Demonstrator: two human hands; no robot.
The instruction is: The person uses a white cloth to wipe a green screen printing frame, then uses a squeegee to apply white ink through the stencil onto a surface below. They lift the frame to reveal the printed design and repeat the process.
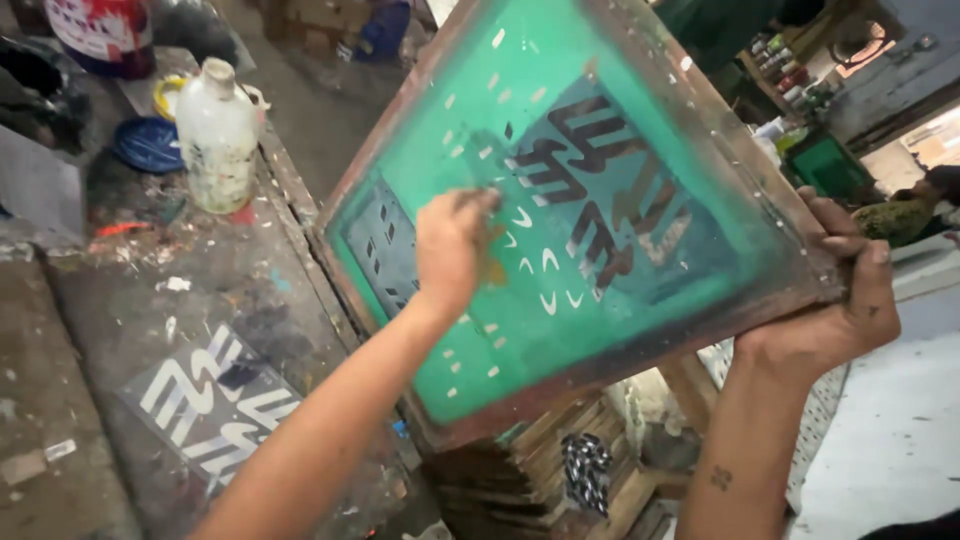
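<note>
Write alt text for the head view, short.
A person tilts up a wooden-framed screen-printing screen with green mesh, the right hand gripping its lower right corner while the left hand presses on the mesh. Below left, a stained worktable holds a white printed design and a spattered white bottle.

Only one view is given, taken from a camera worn on the head. The scene is seen from above, looking down and forward, at close range. The tilted screen frame [590,215] fills the middle, the stained table [130,330] is seen at left, and a floor [900,430] at right.
</note>
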